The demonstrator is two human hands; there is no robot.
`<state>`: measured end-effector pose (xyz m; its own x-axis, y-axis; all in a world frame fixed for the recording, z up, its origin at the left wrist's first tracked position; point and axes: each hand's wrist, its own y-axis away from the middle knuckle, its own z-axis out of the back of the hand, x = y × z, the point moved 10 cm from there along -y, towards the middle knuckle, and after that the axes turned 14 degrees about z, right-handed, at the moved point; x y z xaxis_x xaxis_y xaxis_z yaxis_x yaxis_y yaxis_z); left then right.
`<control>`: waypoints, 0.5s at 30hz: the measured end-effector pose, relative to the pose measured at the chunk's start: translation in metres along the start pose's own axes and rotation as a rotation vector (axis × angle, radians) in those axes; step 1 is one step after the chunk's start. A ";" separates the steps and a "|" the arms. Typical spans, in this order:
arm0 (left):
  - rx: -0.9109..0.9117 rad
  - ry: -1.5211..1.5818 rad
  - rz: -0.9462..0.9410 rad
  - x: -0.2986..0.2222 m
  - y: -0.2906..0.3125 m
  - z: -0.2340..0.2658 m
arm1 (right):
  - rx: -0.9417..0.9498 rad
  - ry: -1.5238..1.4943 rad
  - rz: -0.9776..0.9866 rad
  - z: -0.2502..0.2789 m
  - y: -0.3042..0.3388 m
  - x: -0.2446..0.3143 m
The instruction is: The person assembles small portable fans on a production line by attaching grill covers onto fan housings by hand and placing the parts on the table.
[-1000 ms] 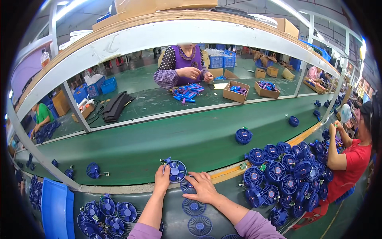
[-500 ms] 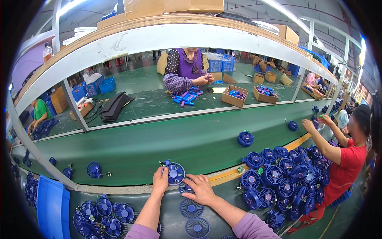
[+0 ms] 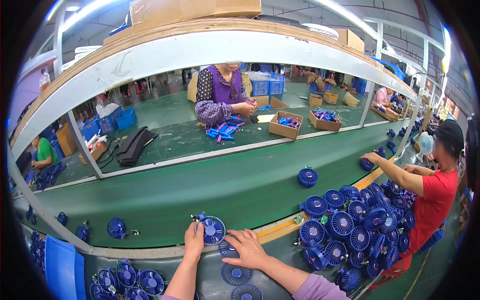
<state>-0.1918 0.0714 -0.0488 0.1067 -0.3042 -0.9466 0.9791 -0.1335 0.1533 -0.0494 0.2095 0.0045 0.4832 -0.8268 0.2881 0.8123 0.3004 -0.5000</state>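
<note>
My left hand (image 3: 194, 241) is closed round the side of a dark blue fan head (image 3: 214, 231), tilted up so its blades show. A small green circuit piece sticks out at its top. Just right of it, my right hand (image 3: 248, 250) lies spread, with thumb and fingers apart. Its fingers touch a round blue grille cover (image 3: 227, 249), which is partly hidden under them. Two more grille covers, one nearer (image 3: 236, 274) and one at the lower edge (image 3: 246, 293), lie in a line on the dark green table.
Fan heads with blades showing (image 3: 127, 274) are grouped at left, beside a blue bin (image 3: 62, 265). A large heap of grilled fan heads (image 3: 360, 237) stands at right. Beyond the ledge, a green belt (image 3: 200, 185) carries several fan heads. A co-worker in red (image 3: 440, 200) reaches over it.
The view has shifted slightly. My hands keep nearly the same hold and place. The co-worker in red has lowered one hand onto a fan head at the belt and drawn the other back.
</note>
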 end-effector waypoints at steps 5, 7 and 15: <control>-0.033 0.039 -0.046 0.002 0.000 -0.002 | 0.004 -0.001 -0.019 0.001 0.001 -0.002; -0.020 0.029 -0.023 0.001 0.001 -0.001 | 0.001 -0.002 -0.022 0.000 0.001 -0.002; -0.018 0.104 -0.004 0.000 0.001 0.000 | -0.064 -0.060 -0.085 0.005 0.001 -0.012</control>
<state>-0.1907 0.0711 -0.0483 0.1195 -0.2040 -0.9717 0.9824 -0.1173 0.1454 -0.0531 0.2218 0.0044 0.4335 -0.8174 0.3794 0.8297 0.1977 -0.5221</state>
